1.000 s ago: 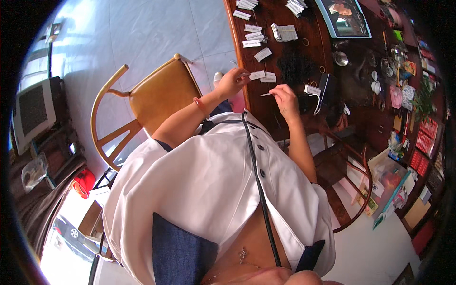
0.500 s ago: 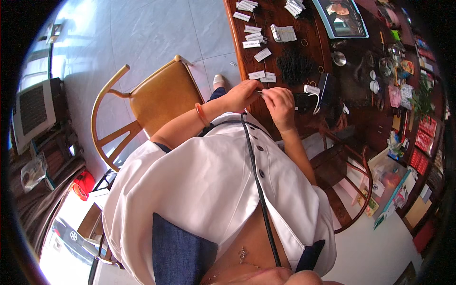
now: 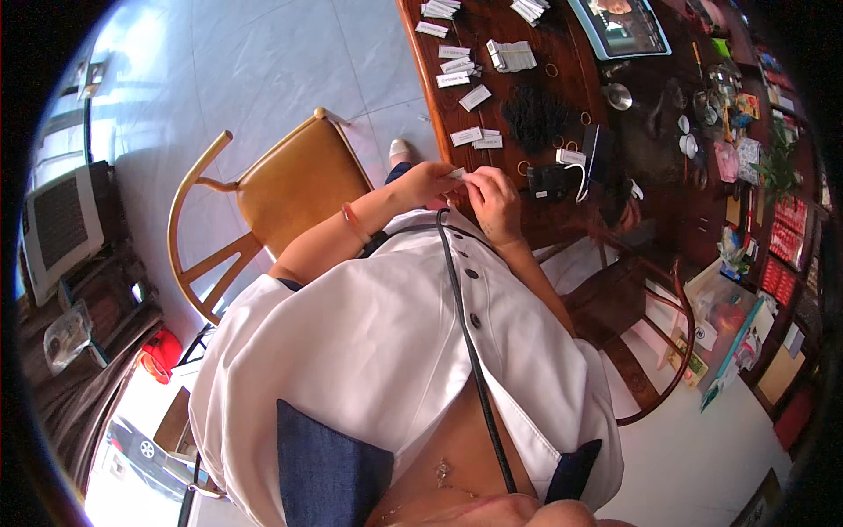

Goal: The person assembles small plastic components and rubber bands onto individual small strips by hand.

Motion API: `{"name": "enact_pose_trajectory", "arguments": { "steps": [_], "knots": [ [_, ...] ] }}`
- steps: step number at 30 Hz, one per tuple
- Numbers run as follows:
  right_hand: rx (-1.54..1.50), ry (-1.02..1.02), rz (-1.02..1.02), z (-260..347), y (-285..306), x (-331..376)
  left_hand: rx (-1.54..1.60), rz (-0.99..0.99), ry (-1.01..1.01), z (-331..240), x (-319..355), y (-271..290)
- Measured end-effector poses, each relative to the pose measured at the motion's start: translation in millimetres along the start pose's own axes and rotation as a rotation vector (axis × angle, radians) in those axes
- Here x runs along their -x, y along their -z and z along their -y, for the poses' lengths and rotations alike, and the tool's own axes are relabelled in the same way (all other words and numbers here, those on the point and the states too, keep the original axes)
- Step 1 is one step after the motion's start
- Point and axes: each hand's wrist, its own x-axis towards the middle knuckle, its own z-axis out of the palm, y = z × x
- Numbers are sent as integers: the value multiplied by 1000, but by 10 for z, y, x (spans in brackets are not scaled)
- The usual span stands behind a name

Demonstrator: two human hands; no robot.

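Observation:
My left hand [image 3: 425, 183], with an orange-red bangle on its wrist, and my right hand [image 3: 496, 205] meet at the near edge of the wooden table. Between their pinched fingertips is a small white tag [image 3: 457, 174], mostly covered by the fingers. Just beyond them lie two or three overlapping printed white tags [image 3: 466, 136]. A tangled heap of black cords [image 3: 529, 119] sits to their right. Farther off is a banded stack of white tags [image 3: 511, 56].
Loose rubber bands [image 3: 551, 69] and a small black box [image 3: 550, 182] with a white cable lie on the table [image 3: 492, 18]. A tablet [image 3: 622, 28] stands at the far side. A tan chair [image 3: 303, 180] is at left, a dark wooden chair [image 3: 628, 338] at right.
Both hands have shifted slightly left and down in the picture, along with the view itself. More of the white tag now shows between the fingers.

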Motion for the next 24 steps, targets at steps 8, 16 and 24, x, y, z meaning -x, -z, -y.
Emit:
{"name": "enact_pose_trajectory", "arguments": {
  "steps": [8, 16, 24],
  "knots": [
    [11, -84, 19, 118, 21, -59, -2, -22, 20, -100, -59, -5],
    [148, -123, 52, 188, 39, -127, 457, -56, 5, -418, 82, -273],
    [112, -139, 51, 179, 28, -163, 437, -26, 42, -397, 63, -229]
  ]
}}
